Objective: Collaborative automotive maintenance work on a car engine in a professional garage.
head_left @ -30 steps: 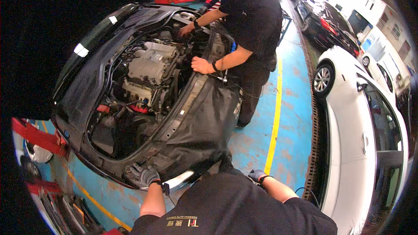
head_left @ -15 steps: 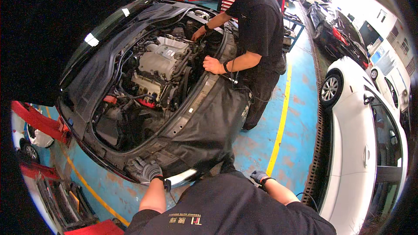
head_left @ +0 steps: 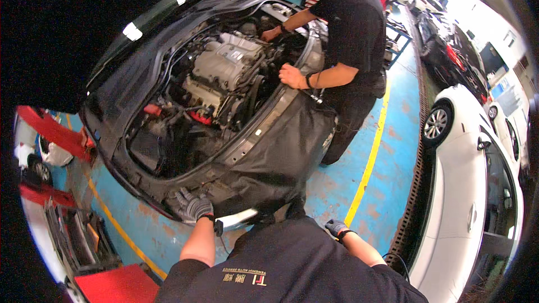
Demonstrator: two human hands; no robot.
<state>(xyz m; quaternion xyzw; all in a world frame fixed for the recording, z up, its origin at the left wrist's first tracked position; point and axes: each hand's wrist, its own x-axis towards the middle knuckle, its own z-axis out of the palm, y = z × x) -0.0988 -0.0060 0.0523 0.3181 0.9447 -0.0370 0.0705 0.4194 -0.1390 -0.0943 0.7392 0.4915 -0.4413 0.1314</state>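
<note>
My left hand [head_left: 195, 205], in a grey knit glove, lies flat with fingers stretched on the front corner of a dark car [head_left: 224, 188], beside the headlight area. A black device with a thin cable [head_left: 218, 228] sits at that wrist. My right hand [head_left: 337, 227], also gloved, hangs low beside my body, above the blue floor. Its fingers look curled; whatever they may hold is hidden. Past my hands, the open engine bay shows a grey engine cover [head_left: 227, 59]. A black fender cover [head_left: 269, 165] drapes over the near side of the car.
A co-worker [head_left: 359, 28] in black leans over the fender, both hands at the engine bay. A white car [head_left: 455, 191] is parked at the right, beyond a floor grate [head_left: 411, 196]. Red lift arms [head_left: 53, 132] and removed parts [head_left: 81, 235] are at the left.
The whole view has shifted, so the car and co-worker appear further right. My left hand stays on the car's front corner and my right hand still hangs low.
</note>
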